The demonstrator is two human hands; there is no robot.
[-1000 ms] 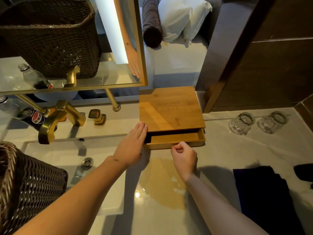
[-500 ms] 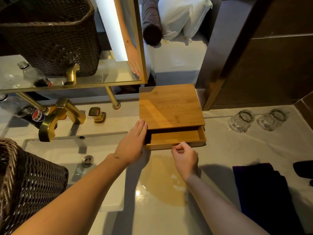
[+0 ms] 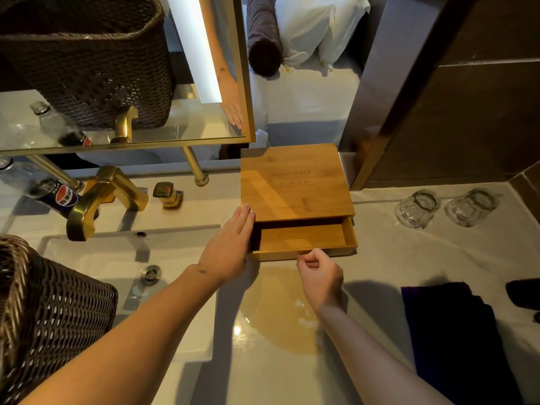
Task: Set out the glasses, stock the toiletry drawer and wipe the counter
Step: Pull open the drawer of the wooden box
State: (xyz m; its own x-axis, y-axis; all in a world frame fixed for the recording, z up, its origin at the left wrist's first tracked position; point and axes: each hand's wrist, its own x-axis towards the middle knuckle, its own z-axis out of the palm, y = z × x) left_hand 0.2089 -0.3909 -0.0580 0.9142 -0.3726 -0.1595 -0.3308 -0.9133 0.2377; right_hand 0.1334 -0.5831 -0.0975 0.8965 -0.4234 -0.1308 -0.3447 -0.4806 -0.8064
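At frame centre, the left hand (image 3: pixel 230 247) lies flat, bracing the bamboo box (image 3: pixel 295 185); the right hand (image 3: pixel 320 273) pinches the drawer (image 3: pixel 304 242) front: draw straight out, box steadied

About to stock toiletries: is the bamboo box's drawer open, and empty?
Open and empty: the drawer is pulled partway out of the box, bare inside; right hand pinches its front.

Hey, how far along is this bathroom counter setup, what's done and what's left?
Looks done: two clear drinking glasses stand rim-down on the grey counter.

In hand: the left hand steadies the bamboo box while the right hand's grip pinches the front of its drawer, part-open and showing nothing inside.

Left: stocking it, and wiping; the dark folded cloth lies untouched.
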